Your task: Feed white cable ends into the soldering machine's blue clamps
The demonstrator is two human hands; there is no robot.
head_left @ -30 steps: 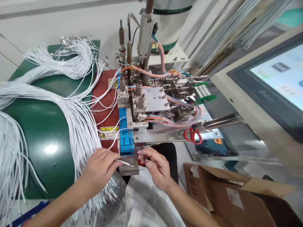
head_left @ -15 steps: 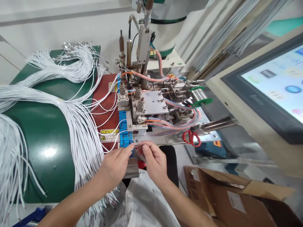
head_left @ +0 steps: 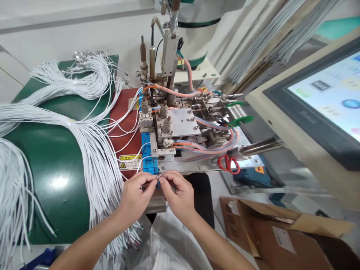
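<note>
My left hand (head_left: pixel 137 194) and my right hand (head_left: pixel 178 194) meet fingertip to fingertip at the near end of the blue fixture strip (head_left: pixel 149 164). Both are closed in a pinch on a thin cable end (head_left: pixel 159 176), mostly hidden by the fingers. Behind them stands a metal bench machine (head_left: pixel 182 122) with orange and clear hoses. White cables (head_left: pixel 128 129) run from its blue fixtures to a large bundle (head_left: pixel 90 161) left of my left hand, whose stripped ends hang at the near edge.
On the green table (head_left: pixel 50 168) lie more white cables (head_left: pixel 12 187). A wire spool (head_left: pixel 236 114) and red-handled scissors (head_left: pixel 228 164) are on the machine's right. A touchscreen (head_left: pixel 323 97) juts in at right, above an open cardboard box (head_left: pixel 270 236). A warning label (head_left: pixel 131 162) marks the red plate.
My right fingers have come in against my left fingertips, and both hands now pinch together at the cable end. The machine and the bundles have stayed put.
</note>
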